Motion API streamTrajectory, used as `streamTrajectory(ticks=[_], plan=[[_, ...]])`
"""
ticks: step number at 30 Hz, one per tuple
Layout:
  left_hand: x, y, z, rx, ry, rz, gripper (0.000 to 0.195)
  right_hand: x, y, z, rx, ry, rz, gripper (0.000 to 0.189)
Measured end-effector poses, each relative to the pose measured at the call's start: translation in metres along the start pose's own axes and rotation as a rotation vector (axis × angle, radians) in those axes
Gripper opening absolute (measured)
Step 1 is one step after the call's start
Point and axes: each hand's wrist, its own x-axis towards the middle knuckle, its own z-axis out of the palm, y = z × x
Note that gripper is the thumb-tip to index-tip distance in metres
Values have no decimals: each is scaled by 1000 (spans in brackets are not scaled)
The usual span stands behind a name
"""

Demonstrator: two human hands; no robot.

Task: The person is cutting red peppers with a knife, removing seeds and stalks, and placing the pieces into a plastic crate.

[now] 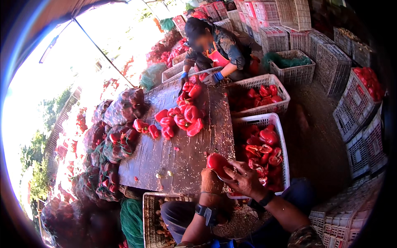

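Observation:
A whole red bell pepper [216, 163] is held up over the near right corner of the wooden tabletop [186, 158]. My left hand [211, 181], in an orange-brown work glove, grips it from below and the left. The bare fingers of my right hand [246, 179] curl against its near right side; a thin pale edge shows under them, and I cannot tell whether it is a blade. Just right of my hands, a white plastic crate [286, 161] holds cut and opened red peppers [268, 136]. Farther up the table lies a pile of red bell peppers [186, 114].
Across the table a co-worker [214, 46] in gloves handles peppers. Another crate of peppers [257, 108] stands at the right. Filled net sacks [121, 124] line the left edge. A crate of brownish scraps [149, 217] sits by my knee. Stacked crates [361, 124] stand far right.

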Motion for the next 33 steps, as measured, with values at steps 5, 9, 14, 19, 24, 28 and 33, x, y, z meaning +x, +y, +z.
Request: streamTrajectory(ticks=[5,9,14,19,24,28,33], plan=[[0,2,-9,-205,30,120,22,-6,-3,-1,71,-45,47,65],[8,15,-12,-939,3,-287,21,-19,1,14,278,-27,207,67],[8,-2,-12,-1076,-103,-501,20,-24,1,20,413,-65,408,64],[10,20,-34,-646,-347,-254,58,-13,3,16,478,-145,506,80],[12,37,-28,-777,-167,-451,75,-14,10,19,658,-121,608,83],[-2,13,-2,-627,42,-491,59,-18,2,33,498,-93,503,77],[0,18,2,-631,8,-529,56,-26,5,34,427,-124,513,78]])
